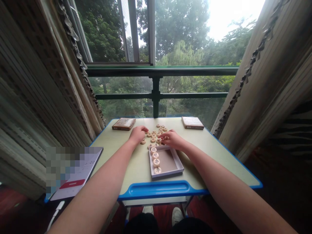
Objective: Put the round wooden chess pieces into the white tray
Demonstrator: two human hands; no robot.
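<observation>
Loose wooden Chinese chess pieces (153,140) lie in a cluster on a pale table (204,156). My left hand (138,134) is at the cluster's left side, its fingers curled and closed on a chess piece (146,132) at the fingertips. From the right reaches my right hand (172,139), fingers apart and pointing left over pieces at the cluster's near right; what lies beneath them is partly hidden. Between my forearms sits a shallow white box (179,171). Inside it, a column of character-marked pieces (156,162) runs along the left wall.
Flat brown-edged boxes stand at the far left (123,123) and far right (192,123) of the table. A tablet (75,175) with a white cable (56,211) is at the left edge. A blue tray ledge (158,188) lines the front. Curtains flank the window and green railing (156,94).
</observation>
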